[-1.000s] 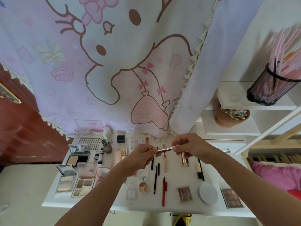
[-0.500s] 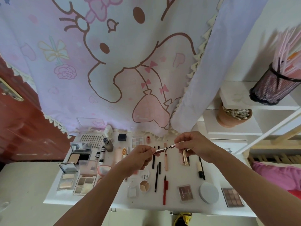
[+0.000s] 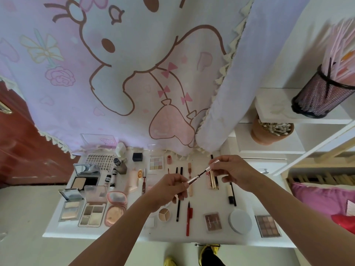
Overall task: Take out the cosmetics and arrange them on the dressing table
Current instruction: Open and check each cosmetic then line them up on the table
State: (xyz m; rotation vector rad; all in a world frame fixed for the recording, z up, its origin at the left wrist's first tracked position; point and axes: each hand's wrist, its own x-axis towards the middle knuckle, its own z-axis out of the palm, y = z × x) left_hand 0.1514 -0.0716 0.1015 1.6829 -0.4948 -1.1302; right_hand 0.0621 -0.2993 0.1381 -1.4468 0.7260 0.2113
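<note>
Head view: left hand [image 3: 169, 187] grips the tube [image 3: 192, 180], right hand [image 3: 232, 172] pinches its wand cap [image 3: 214, 163] alongside.

Readable text: I am finding none anywhere in front of me.
Brown palette [image 3: 213, 221]: it is carrying a thin script mark, too small for reading.

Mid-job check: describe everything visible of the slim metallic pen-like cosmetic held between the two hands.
The slim cosmetic is a thin tube with a shiny pinkish metallic finish, in two parts. The left hand pinches the barrel, which ends in a silvery collar; the right hand pinches the cap. A thin dark stem spans the gap between them. It is held in the air above the white dressing table, slanted, with the cap end higher in the picture.
</note>
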